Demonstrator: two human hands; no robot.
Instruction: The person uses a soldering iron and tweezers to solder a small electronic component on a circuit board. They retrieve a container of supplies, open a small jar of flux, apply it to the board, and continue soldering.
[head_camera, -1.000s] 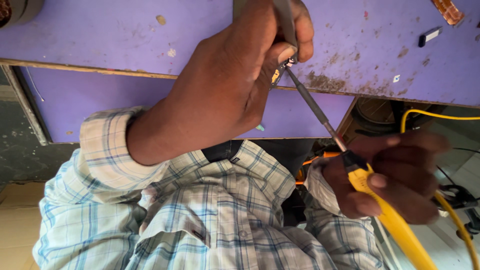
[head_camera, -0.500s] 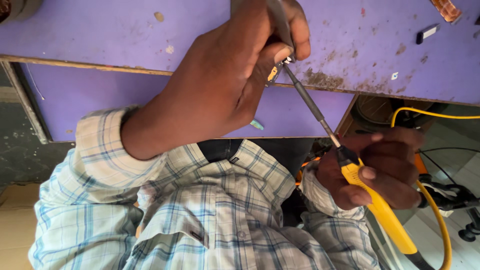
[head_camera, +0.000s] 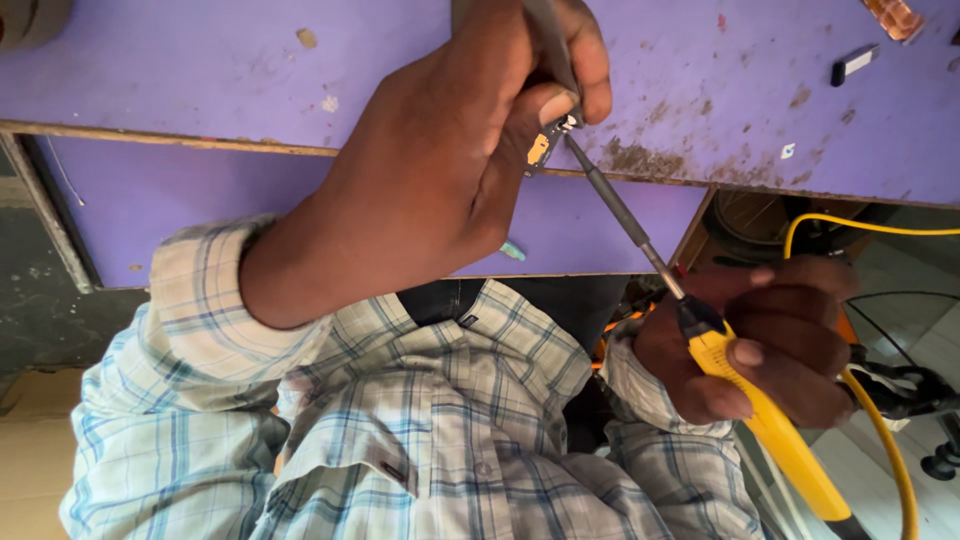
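My left hand is closed on a thin grey metal tool and pinches a small gold-coloured part at the front edge of the purple table. My right hand grips the yellow handle of a soldering iron. Its dark shaft slants up and to the left, and the tip meets the small part just under my left thumb. My fingers cover most of the part.
A yellow cable loops at the right, below the table. A small black and white piece and a copper-coloured item lie on the stained tabletop at the far right. My checked shirt fills the bottom.
My right hand and the iron have shifted slightly left. The tip stays at the small part, and my left hand has hardly moved.
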